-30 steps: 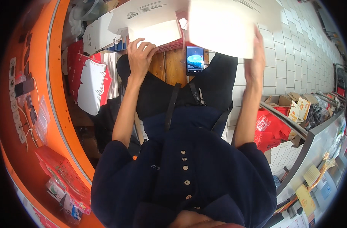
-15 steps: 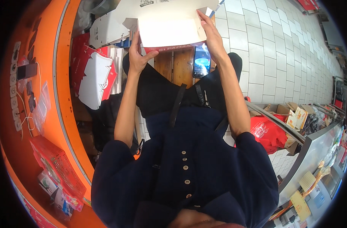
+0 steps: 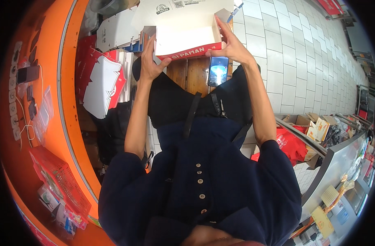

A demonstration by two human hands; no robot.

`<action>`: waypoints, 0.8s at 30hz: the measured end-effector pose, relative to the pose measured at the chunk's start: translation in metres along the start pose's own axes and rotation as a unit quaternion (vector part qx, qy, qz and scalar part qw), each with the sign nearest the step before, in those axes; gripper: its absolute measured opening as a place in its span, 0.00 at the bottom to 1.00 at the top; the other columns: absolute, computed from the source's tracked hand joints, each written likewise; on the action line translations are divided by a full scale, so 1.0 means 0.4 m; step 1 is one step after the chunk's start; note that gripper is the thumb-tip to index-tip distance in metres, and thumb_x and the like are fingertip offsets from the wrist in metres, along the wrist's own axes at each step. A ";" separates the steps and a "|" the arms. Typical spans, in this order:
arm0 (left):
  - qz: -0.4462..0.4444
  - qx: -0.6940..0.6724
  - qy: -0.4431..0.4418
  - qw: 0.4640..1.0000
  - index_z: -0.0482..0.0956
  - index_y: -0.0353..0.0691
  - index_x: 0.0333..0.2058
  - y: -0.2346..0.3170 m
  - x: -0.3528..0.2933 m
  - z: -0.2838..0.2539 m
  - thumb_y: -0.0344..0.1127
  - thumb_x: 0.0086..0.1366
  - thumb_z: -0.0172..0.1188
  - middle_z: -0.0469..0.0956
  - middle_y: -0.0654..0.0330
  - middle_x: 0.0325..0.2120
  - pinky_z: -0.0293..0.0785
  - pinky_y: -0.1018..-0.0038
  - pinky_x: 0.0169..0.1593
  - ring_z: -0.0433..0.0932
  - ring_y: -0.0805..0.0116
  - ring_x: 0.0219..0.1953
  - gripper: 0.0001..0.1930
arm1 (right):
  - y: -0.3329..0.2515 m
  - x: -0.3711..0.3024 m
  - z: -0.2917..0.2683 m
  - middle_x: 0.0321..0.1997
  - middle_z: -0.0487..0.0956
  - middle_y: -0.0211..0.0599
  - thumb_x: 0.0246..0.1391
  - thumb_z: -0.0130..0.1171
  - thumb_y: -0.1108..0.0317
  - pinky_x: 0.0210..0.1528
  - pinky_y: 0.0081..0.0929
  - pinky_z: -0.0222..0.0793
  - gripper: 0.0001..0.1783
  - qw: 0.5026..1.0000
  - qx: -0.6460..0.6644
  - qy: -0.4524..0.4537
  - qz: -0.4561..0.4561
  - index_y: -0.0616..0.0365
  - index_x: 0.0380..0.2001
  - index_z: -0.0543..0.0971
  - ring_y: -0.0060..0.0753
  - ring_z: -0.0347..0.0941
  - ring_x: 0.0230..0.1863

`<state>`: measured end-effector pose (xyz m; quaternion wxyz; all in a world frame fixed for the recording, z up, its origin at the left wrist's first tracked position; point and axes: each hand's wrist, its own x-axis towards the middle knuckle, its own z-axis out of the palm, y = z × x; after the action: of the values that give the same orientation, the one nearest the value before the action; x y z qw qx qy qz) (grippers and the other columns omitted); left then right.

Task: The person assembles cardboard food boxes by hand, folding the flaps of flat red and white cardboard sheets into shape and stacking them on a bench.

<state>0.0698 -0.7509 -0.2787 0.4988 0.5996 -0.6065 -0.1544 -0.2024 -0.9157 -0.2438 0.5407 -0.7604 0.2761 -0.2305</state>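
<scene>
Above a wooden stool [image 3: 191, 74], both hands gripped a light, creasable red-and-white carton [image 3: 186, 39]: left hand [image 3: 149, 63] and right hand [image 3: 232, 47] at its end walls, probably the stiffest holds.

The cardboard box [image 3: 187, 30] lid is cut off by the top edge.

Left hand [image 3: 148, 63] and right hand [image 3: 232, 45] raised — fingers clasped, forearms bare.

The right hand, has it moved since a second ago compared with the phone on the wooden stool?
Yes. The right hand has come inward and down from far right of the phone, now gripping the cardboard box's right end just above it.
</scene>
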 end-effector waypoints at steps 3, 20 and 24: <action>0.002 0.039 0.009 0.999 0.66 0.27 0.64 -0.001 -0.009 0.001 0.67 0.55 0.69 0.74 0.38 0.57 0.71 0.58 0.60 0.74 0.45 0.61 0.52 | 0.021 0.011 -0.007 0.74 0.61 0.51 0.30 0.84 0.56 0.74 0.50 0.57 0.71 0.998 -0.050 -0.002 -0.024 0.47 0.76 0.51 0.51 0.58 0.75; -0.007 0.088 0.001 0.996 0.76 0.25 0.53 -0.053 0.006 -0.026 0.60 0.62 0.67 0.80 0.40 0.48 0.63 0.53 0.68 0.77 0.39 0.55 0.38 | 0.054 0.058 0.004 0.73 0.64 0.53 0.31 0.81 0.35 0.76 0.54 0.54 0.73 0.985 -0.164 0.001 -0.057 0.49 0.76 0.51 0.55 0.59 0.74; -0.026 0.106 0.008 0.994 0.76 0.24 0.54 -0.068 -0.011 -0.024 0.60 0.62 0.66 0.80 0.40 0.51 0.59 0.52 0.70 0.76 0.40 0.57 0.39 | 0.056 0.051 0.011 0.68 0.72 0.52 0.32 0.81 0.37 0.73 0.53 0.59 0.64 0.989 -0.138 0.033 -0.042 0.51 0.72 0.64 0.53 0.66 0.70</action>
<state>0.0920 -0.7497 -0.2977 0.4333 0.6660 -0.5993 -0.0975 -0.1882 -0.9322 -0.2653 0.4107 -0.8307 0.2912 -0.2377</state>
